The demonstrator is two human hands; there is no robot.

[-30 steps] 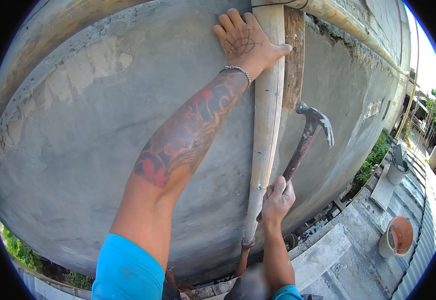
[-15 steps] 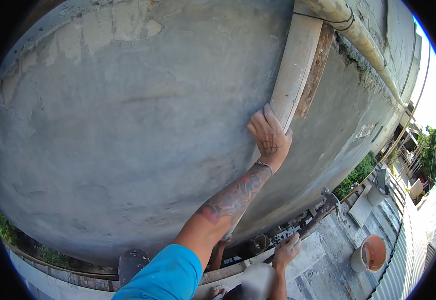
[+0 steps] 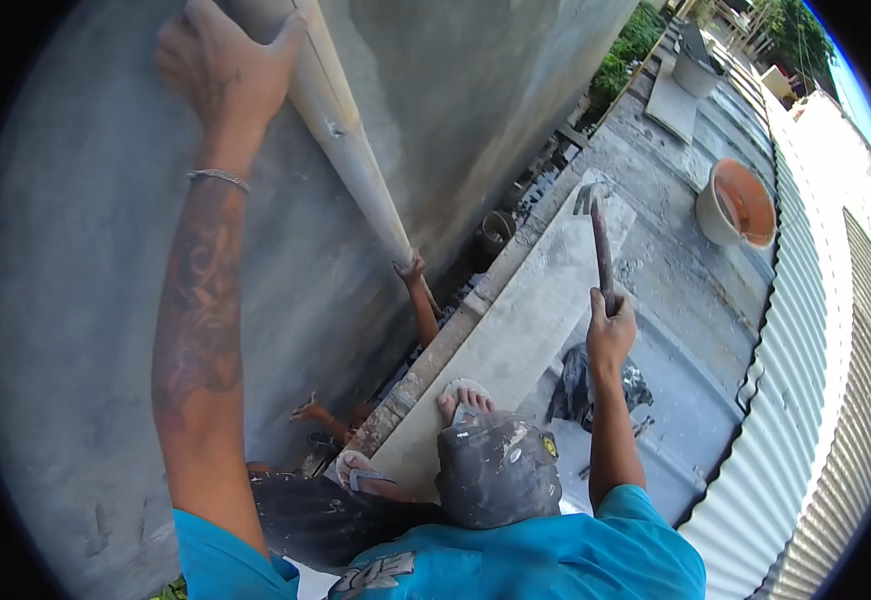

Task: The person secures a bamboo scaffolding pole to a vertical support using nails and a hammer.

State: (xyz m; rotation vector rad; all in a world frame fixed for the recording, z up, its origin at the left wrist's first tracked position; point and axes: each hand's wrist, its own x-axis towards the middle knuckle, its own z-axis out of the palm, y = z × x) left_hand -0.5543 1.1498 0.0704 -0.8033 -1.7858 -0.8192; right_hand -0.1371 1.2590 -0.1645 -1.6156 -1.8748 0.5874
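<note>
Bamboo pole (image 3: pixel 341 130) runs along the grey plastered wall (image 3: pixel 76 300), its long axis slanting from the upper left of the view down toward the middle, with the lower end pointing down at the ground beside the wall's foot. Your left hand (image 3: pixel 221 75) is wrapped around its upper part, fingers curled over the far side and thumb on the near side, pressing it against the wall; a bracelet (image 3: pixel 218 178) sits on that wrist. At the pole's lower end another person's hand (image 3: pixel 411 268) reaches up from below and touches it, and a second hand of theirs (image 3: pixel 311 410) shows lower down beside the wall.

Your right hand (image 3: pixel 611 330) is closed around the bottom of a hammer (image 3: pixel 599 235) handle. The hammer stands nearly upright in the view, well apart from the pole to the right, its claw head at the top pointing away from you.

Below you lies a pale concrete slab (image 3: pixel 516 340), running parallel to the wall's foot. A foot in a sandal (image 3: pixel 461 400) rests on its near end. Farther right on the ground sits a white bucket with an orange inside (image 3: pixel 736 205), and a corrugated metal fence (image 3: pixel 816 380) borders the right side. Green plants (image 3: pixel 626 55) grow along the wall at the far end.
</note>
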